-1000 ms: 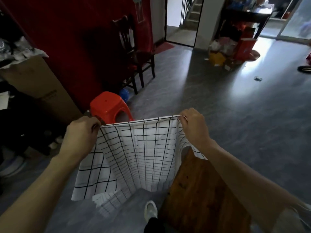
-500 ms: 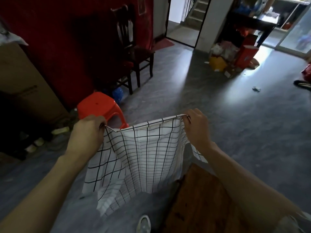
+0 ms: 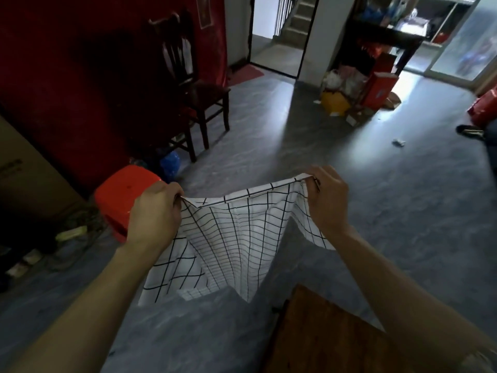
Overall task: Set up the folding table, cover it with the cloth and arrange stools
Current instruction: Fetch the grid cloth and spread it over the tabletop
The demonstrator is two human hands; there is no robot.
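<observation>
A white cloth with a black grid hangs in the air in front of me, folded over at its top edge. My left hand grips its upper left corner and my right hand pinches the upper right corner. The brown wooden top of the folding table shows at the bottom right, below and right of the hanging cloth, under my right forearm. A red plastic stool stands on the floor just behind my left hand, partly hidden by it.
A dark wooden chair stands against the red wall at the left. A cardboard box sits at the far left. Bags and boxes pile by the pillar at the back. Grey floor stretches to the right.
The view has lifted and shifted, so less of the table top shows. The cloth's top edge now sags between my hands, and its lower part has bunched into a point.
</observation>
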